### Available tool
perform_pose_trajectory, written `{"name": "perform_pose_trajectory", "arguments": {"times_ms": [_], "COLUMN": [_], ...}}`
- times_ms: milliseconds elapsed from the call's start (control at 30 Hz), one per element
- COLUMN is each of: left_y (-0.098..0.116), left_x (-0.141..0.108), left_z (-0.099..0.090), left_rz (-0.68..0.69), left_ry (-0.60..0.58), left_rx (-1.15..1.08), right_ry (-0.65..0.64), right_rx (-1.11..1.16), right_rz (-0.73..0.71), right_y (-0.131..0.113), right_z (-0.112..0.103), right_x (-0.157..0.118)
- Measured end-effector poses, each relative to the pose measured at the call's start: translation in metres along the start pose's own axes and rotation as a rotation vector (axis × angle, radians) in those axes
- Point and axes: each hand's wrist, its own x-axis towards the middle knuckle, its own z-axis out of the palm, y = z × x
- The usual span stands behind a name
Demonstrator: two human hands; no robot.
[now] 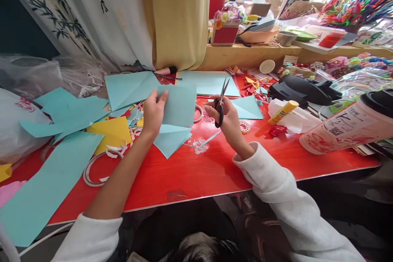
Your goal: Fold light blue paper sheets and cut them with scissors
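Note:
My left hand pinches the left edge of a flat light-blue sheet of paper, thumb on top. In my right hand is a pair of scissors with black handles, its blades pointing up and slightly apart, to the right of the sheet and not touching it. Below the held sheet lies a folded light-blue paper piece on the red table. A thin blue paper strip rests near my right hand. More folded blue paper lies behind that hand.
Blue paper offcuts, a yellow sheet and a tape roll crowd the left side. To the right are a yellow glue stick, a black object and a tilted pink cup. A curtain hangs behind.

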Motion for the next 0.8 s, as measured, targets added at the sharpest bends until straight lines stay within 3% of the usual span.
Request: {"name": "perform_pose_trajectory", "arguments": {"times_ms": [200,333,433,500,600,700,800], "left_y": [0.011,0.008,0.006,0.008,0.019,0.038,0.059], "left_x": [-0.027,-0.031,-0.024,-0.013,0.010,0.028,0.026], "left_z": [0.022,0.027,0.030,0.036,0.061,0.104,0.154], "left_rz": [0.011,-0.033,-0.122,-0.176,-0.237,-0.223,-0.144], "left_ry": [-0.145,-0.308,-0.353,-0.333,-0.340,-0.403,-0.502], "left_rx": [-0.155,-0.387,-0.455,-0.460,-0.402,-0.299,-0.283], "right_ry": [-0.088,-0.062,0.012,0.126,0.267,0.253,0.240], "right_rx": [0.057,0.076,-0.041,-0.168,-0.374,-0.539,-0.627], "right_rz": [0.037,0.006,-0.070,-0.176,-0.483,-0.839,-1.056], "right_y": [0.019,0.022,0.020,0.016,0.010,0.006,0.006], "right_z": [-0.002,-0.003,-0.003,-0.003,-0.003,-0.003,-0.003], "right_x": [0.005,0.004,0.004,0.002,-0.004,-0.011,-0.013]}}
